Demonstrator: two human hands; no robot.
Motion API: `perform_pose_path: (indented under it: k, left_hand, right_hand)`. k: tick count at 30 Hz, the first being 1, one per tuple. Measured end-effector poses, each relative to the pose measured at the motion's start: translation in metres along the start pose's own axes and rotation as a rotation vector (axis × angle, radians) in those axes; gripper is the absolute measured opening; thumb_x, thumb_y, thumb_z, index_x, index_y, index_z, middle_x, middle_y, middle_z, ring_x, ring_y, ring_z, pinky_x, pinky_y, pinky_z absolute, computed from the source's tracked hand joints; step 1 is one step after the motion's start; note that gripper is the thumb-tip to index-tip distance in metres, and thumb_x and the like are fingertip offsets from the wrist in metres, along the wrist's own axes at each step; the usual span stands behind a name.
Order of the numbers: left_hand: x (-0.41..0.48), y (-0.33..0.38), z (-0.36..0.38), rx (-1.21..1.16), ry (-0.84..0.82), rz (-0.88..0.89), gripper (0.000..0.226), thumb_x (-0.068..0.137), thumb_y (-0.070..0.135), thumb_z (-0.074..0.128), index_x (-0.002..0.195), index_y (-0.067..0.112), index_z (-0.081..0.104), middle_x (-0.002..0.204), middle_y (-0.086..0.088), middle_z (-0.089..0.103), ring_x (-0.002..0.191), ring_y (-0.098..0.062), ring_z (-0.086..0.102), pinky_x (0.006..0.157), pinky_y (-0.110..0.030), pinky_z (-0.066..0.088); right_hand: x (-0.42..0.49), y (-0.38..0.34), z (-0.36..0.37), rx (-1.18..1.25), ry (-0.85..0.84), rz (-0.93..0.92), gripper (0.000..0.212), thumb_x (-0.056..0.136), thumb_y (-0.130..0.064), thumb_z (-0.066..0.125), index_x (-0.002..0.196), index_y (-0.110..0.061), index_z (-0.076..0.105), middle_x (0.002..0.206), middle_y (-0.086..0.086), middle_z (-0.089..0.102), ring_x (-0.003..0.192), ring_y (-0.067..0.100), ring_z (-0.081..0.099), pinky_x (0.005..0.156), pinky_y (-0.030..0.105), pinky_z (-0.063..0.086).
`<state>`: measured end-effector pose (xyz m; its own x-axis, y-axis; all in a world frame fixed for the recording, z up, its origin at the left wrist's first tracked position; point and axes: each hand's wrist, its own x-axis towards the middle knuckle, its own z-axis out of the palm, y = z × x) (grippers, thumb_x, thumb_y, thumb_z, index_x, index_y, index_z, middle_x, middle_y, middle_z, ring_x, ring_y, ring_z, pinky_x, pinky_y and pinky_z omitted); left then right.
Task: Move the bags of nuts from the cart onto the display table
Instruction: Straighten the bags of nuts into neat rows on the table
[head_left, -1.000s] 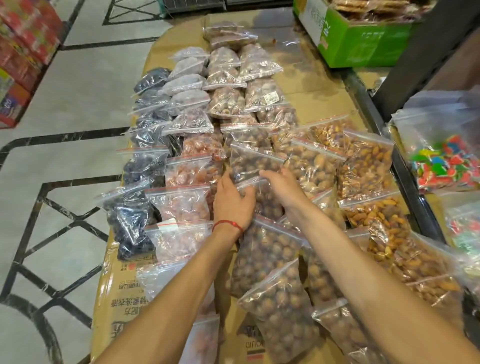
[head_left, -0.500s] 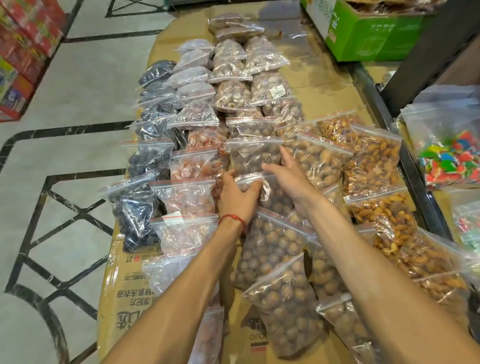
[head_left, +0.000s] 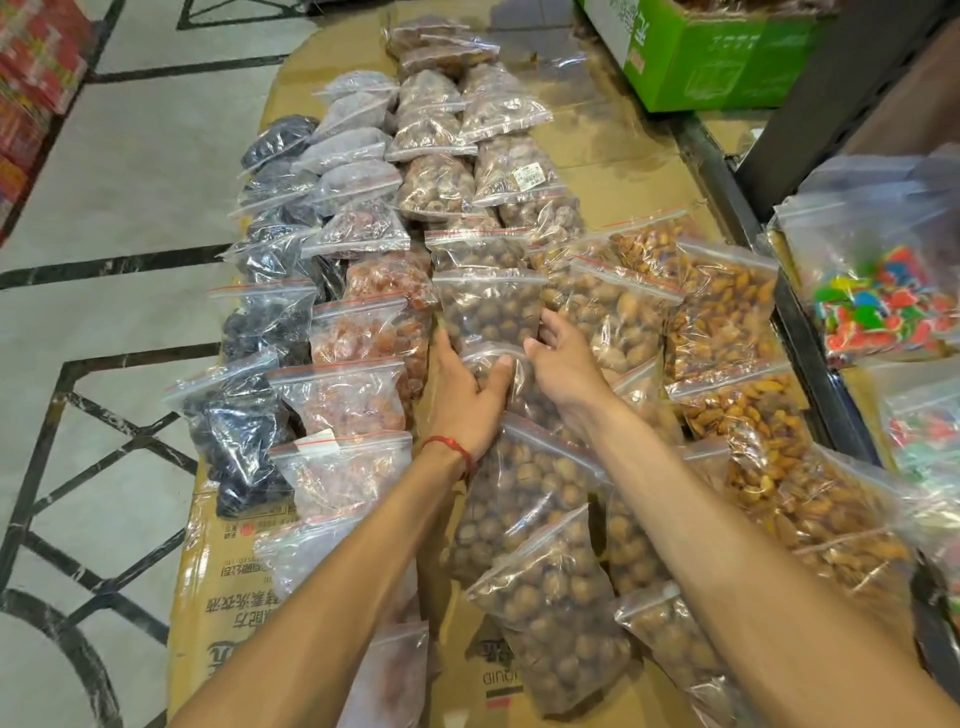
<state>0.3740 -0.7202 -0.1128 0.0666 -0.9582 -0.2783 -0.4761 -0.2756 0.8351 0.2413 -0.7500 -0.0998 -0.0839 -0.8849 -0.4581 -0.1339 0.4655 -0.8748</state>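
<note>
A clear zip bag of round brown nuts (head_left: 488, 314) lies in the middle row of the cardboard-covered display table (head_left: 613, 171). My left hand (head_left: 462, 400) holds its lower left side, thumb lying on the plastic. On the opposite side, my right hand (head_left: 563, 361) curls its fingers round the bag's lower right edge. More bags of the same nuts (head_left: 550, 597) overlap in a row toward me. Bags of almonds (head_left: 727, 312) run along the right.
Bags of dark dried fruit (head_left: 260, 332) and orange dried fruit (head_left: 363, 338) fill the left rows. A green box (head_left: 727, 62) stands at the far right. Bags of coloured candy (head_left: 883, 306) sit beyond a dark metal rail (head_left: 800, 332). Tiled floor lies left.
Both hands have slid a little farther up the table with the nut bag between them, and my right fingers have curled in more at its edge.
</note>
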Motion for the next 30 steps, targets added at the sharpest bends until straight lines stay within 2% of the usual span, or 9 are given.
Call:
perform_pose_path:
  k: [3,5,8,11,15,18,21,25,30]
  left_hand:
    - [0.002,-0.007,-0.007,-0.130,-0.058,-0.042,0.102,0.098,0.054,0.059,0.163,0.018,-0.012,0.172,-0.005,0.017,0.155,-0.022,0.025,0.124,-0.037,0.024]
    - [0.000,-0.006,-0.007,-0.211,-0.031,-0.119,0.104,0.094,0.055,0.061,0.164,0.020,-0.007,0.168,-0.005,0.028,0.151,-0.024,0.034,0.123,-0.037,0.026]
    - [0.001,-0.005,-0.003,-0.191,-0.076,-0.142,0.118,0.072,0.072,0.059,0.164,0.026,0.000,0.167,-0.002,0.032,0.148,-0.026,0.039,0.124,-0.050,0.029]
    - [0.002,-0.002,-0.005,-0.218,-0.078,-0.149,0.110,0.076,0.061,0.061,0.165,0.024,0.008,0.168,-0.003,0.030,0.150,-0.024,0.036,0.124,-0.050,0.029]
    - [-0.011,0.003,-0.005,-0.249,0.035,-0.174,0.111,0.078,0.059,0.063,0.165,0.021,0.005,0.144,-0.002,0.055,0.133,-0.025,0.052,0.119,-0.049,0.037]
    - [-0.027,-0.001,-0.005,-0.276,0.024,-0.191,0.104,0.090,0.055,0.061,0.165,0.019,0.000,0.154,-0.002,0.044,0.142,-0.022,0.043,0.123,-0.048,0.032]
    - [-0.050,-0.003,-0.010,-0.301,0.045,-0.148,0.079,0.099,0.052,0.056,0.162,0.018,0.022,0.157,0.004,0.039,0.145,-0.018,0.040,0.121,-0.040,0.031]
    - [-0.088,-0.008,-0.009,-0.226,-0.039,-0.098,0.056,0.092,0.047,0.069,0.138,0.025,0.045,0.130,0.009,0.059,0.116,-0.009,0.059,0.102,-0.029,0.048]
    - [-0.112,-0.015,0.003,0.073,-0.067,-0.162,0.031,0.101,0.049,0.058,0.085,0.022,0.052,0.086,-0.005,0.066,0.088,-0.030,0.067,0.089,-0.043,0.054]
  right_hand:
    - [-0.009,-0.012,0.010,-0.063,-0.039,-0.002,0.064,0.110,-0.016,0.049,0.168,-0.022,0.023,0.172,-0.003,0.031,0.158,0.023,0.030,0.129,0.049,0.028]
    - [-0.012,-0.015,0.013,-0.086,-0.070,0.040,0.066,0.111,-0.022,0.049,0.169,-0.025,0.018,0.166,-0.009,0.033,0.149,0.022,0.044,0.121,0.046,0.042]
    - [-0.002,-0.003,0.009,-0.077,-0.011,0.057,0.060,0.105,-0.024,0.054,0.162,-0.031,0.037,0.162,-0.005,0.046,0.137,0.029,0.058,0.111,0.054,0.052]
    - [0.001,0.000,0.013,-0.071,0.061,0.056,0.057,0.108,-0.017,0.050,0.163,-0.025,0.038,0.167,0.002,0.041,0.150,0.028,0.044,0.123,0.043,0.038]
    - [-0.027,-0.013,0.007,-0.109,0.058,-0.002,0.062,0.109,-0.014,0.051,0.166,-0.022,0.029,0.173,0.002,0.029,0.156,0.024,0.036,0.128,0.047,0.032]
    - [-0.058,-0.014,-0.010,-0.118,0.048,-0.060,0.065,0.109,-0.012,0.052,0.167,-0.023,0.025,0.174,-0.001,0.028,0.156,0.016,0.031,0.128,0.038,0.029]
    - [-0.092,-0.007,-0.023,-0.093,0.031,-0.097,0.060,0.109,-0.015,0.053,0.165,-0.023,0.033,0.170,-0.002,0.035,0.149,0.011,0.038,0.114,0.030,0.033]
    - [-0.126,0.013,-0.032,-0.129,0.057,-0.129,0.046,0.107,-0.013,0.058,0.152,-0.019,0.053,0.152,-0.003,0.055,0.138,0.011,0.050,0.111,0.029,0.039]
    - [-0.148,0.036,-0.033,-0.143,0.152,-0.185,0.036,0.106,-0.006,0.057,0.140,-0.015,0.064,0.137,-0.004,0.065,0.129,0.010,0.058,0.111,0.026,0.043]
